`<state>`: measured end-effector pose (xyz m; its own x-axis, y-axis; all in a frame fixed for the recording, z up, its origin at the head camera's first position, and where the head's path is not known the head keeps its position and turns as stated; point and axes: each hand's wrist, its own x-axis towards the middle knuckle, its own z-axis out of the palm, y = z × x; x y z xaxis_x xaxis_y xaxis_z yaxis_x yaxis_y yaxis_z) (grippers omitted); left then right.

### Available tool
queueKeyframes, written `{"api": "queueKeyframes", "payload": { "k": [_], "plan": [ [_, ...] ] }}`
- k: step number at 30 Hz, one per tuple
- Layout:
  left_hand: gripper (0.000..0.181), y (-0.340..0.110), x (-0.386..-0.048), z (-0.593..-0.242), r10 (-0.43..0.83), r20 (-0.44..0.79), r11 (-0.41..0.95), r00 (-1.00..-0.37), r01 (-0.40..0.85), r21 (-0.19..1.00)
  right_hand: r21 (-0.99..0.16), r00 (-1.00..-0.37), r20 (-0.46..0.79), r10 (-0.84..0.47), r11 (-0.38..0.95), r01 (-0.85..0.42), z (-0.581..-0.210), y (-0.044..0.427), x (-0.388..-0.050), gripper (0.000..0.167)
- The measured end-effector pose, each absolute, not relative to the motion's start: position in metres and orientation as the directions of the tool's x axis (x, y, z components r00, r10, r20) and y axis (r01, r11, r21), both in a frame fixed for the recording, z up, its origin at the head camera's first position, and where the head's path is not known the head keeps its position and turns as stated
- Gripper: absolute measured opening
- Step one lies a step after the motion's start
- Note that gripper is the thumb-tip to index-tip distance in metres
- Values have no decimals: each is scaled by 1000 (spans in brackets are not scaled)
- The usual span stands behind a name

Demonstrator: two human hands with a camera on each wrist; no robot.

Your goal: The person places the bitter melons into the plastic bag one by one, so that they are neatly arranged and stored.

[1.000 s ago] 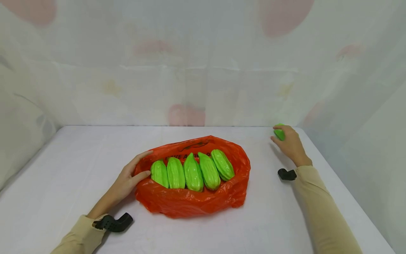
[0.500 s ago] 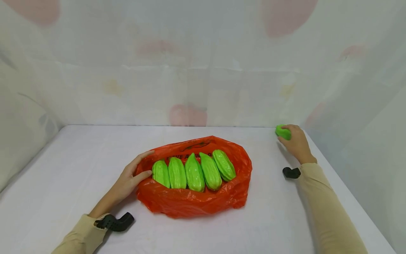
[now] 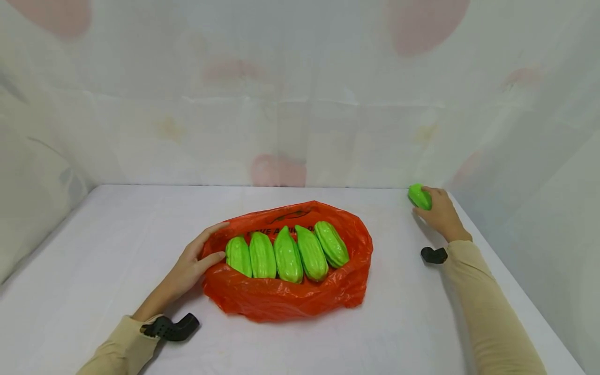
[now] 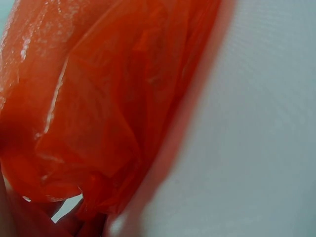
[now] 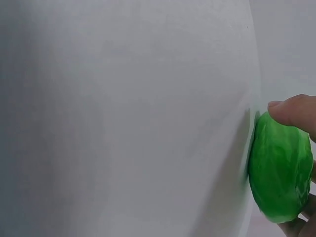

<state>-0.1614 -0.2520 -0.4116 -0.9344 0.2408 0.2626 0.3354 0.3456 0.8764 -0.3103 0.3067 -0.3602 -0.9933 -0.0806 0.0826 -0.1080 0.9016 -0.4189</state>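
Observation:
In the head view, a red plastic bag with dark print lies with its mouth wide. Several bright green, lengthwise-ridged gourds rest side by side in it. My left hand holds the bag's left rim, thumb over the front edge; its fingers are partly hidden behind the red film in the left wrist view. At the table's far right corner, my right hand holds another green gourd between thumb and fingers. The right wrist view shows this green gourd close to the white surface, thumb on its upper end.
A white cloth covers the table. Behind it hangs a pale backdrop with faded pink spots, and pale cloth also stands at both sides. A black wrist device is on the left sleeve, another black device on the right.
My right hand has moved slightly right and round the far gourd, which has turned and shows more of its side. The left hand and the bag look nearly the same.

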Motion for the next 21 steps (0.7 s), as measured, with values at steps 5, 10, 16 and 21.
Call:
{"api": "queueKeyframes", "payload": {
  "k": [5,10,16,21],
  "plan": [
    [55,-252,-162,-412,237,263,354,-935,335,873,-422,-995,73,-72,901,-96,-359,305,-310,67],
    [55,-252,-161,-411,236,261,353,-936,333,874,-416,-995,76,-67,905,-92,-356,300,-309,63],
    [55,-251,-161,-410,237,258,350,-937,330,877,-404,-995,70,-67,910,-89,-351,296,-308,64],
    [54,-251,-160,-409,238,250,356,-939,324,876,-386,-996,52,-69,919,-84,-350,296,-307,65]
  ]
}}
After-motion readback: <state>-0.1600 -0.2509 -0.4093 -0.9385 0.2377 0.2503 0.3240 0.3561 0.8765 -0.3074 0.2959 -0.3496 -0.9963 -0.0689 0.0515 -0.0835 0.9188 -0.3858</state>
